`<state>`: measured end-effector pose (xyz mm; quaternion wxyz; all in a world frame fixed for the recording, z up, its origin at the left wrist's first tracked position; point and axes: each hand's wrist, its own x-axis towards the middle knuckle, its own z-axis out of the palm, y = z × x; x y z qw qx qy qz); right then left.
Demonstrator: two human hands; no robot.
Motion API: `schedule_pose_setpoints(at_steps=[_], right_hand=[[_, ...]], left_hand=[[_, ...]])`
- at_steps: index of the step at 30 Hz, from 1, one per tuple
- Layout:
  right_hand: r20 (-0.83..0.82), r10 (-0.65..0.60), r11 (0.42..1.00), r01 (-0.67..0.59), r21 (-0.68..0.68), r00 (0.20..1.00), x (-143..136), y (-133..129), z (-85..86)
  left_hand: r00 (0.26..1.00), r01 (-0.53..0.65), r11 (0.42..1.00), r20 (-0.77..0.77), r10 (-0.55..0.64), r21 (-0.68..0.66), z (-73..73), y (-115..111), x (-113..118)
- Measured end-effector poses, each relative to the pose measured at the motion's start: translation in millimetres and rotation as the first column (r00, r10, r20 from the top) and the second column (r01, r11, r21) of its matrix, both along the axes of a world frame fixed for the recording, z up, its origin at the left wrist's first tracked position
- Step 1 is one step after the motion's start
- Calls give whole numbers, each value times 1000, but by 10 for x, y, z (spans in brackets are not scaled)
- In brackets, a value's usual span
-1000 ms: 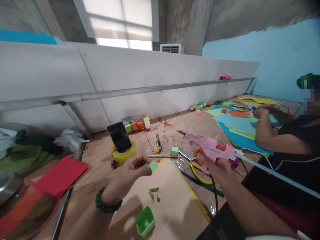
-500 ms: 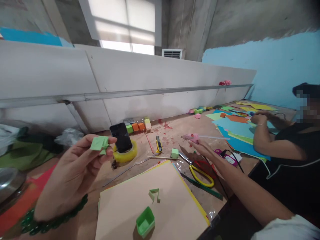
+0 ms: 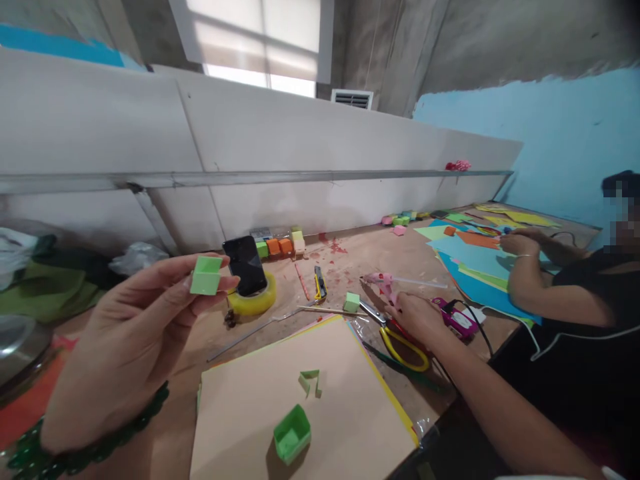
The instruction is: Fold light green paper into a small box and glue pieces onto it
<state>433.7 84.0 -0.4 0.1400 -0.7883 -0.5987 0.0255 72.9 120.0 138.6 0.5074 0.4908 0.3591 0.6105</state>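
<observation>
Raised at the left, my left hand (image 3: 145, 320) pinches a small light green paper cube (image 3: 205, 275) between thumb and fingers. My right hand (image 3: 413, 317) is closed round the handle of a pink glue gun (image 3: 381, 283), low over the table, its nozzle pointing left. A clear glue stick pokes out of the gun's rear. Below, on a stack of peach paper (image 3: 240, 413), lie an open green paper box (image 3: 292, 435) and a bent green paper strip (image 3: 311, 382). Another pale green cube (image 3: 351, 302) rests beside the scissors (image 3: 404, 350).
A phone (image 3: 246, 265) leans on a yellow tape roll (image 3: 255, 297). Near it lie a yellow cutter (image 3: 320, 283) and a row of coloured cubes (image 3: 279, 247). At the right, a person (image 3: 575, 287) works by coloured sheets (image 3: 463, 257).
My left hand has turned the green cube so that its flat faces show. My right hand has shifted slightly, and the glue gun is now tilted, with its handle more visible.
</observation>
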Motion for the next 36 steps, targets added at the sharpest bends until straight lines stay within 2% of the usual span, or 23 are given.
schedule_pose_setpoints(at_steps=[2, 4, 7, 11, 13, 17, 19, 20, 21, 22, 23, 24, 26, 28, 30, 32, 34, 36], right_hand=[[75, 29, 1000, -29, -1, 997, -141, -82, 30], [100, 155, 988, -155, -13, 983, -311, -77, 94], [166, 307, 951, -295, -92, 937, -513, 136, 188], [162, 304, 948, -282, -145, 939, -562, 517, 217], [143, 291, 951, -270, -150, 946, -527, 601, 224], [69, 261, 964, -256, -75, 963, -461, 467, 275], [-114, 306, 951, -309, -14, 945, -474, 321, 273], [-313, 351, 933, -359, 32, 882, -499, 250, 254], [-515, 385, 911, -406, 78, 765, -536, 188, 223], [-686, 397, 888, -443, 121, 610, -583, 137, 181], [-801, 386, 866, -480, 144, 457, -639, 98, 134], [-857, 372, 854, -492, 166, 356, -699, 71, 84], [-903, 339, 851, -494, 176, 263, -823, 51, -12], [-925, 306, 861, -480, 169, 223, -936, 60, -95], [-931, 300, 863, -476, 171, 209, -1028, 84, -169], [-904, 340, 857, -482, 183, 260, -1094, 103, -236], [-810, 425, 853, -478, 208, 405, -1129, 106, -282], [-642, 507, 840, -495, 221, 575, -1132, 88, -290]], left_hand=[[999, 19, 1000, -32, -19, 12, -29, 6, -16], [995, 41, 998, -89, -36, 50, -64, 18, -23], [975, 74, 991, -216, -49, 110, -95, 25, -27], [951, 93, 974, -309, -26, 204, -71, -7, -75], [922, 73, 962, -385, 35, 262, -51, -25, -117], [852, 10, 941, -495, 170, 339, -36, -32, -155], [846, 8, 941, -504, 173, 337, -41, -31, -136], [850, 17, 943, -501, 162, 333, -44, -33, -120], [858, 28, 943, -492, 148, 333, -49, -37, -103], [864, 38, 943, -486, 135, 331, -52, -44, -87], [867, 46, 943, -482, 126, 329, -55, -53, -72], [868, 52, 943, -482, 119, 328, -55, -65, -60], [867, 68, 945, -487, 102, 320, -47, -91, -41], [863, 96, 949, -501, 71, 301, -34, -114, -26], [852, 129, 947, -521, 46, 295, -30, -123, -13], [840, 168, 940, -542, 22, 298, -48, -111, 0], [835, 208, 927, -550, -2, 311, -88, -81, 13], [828, 245, 917, -560, -29, 314, -137, -47, 25]])
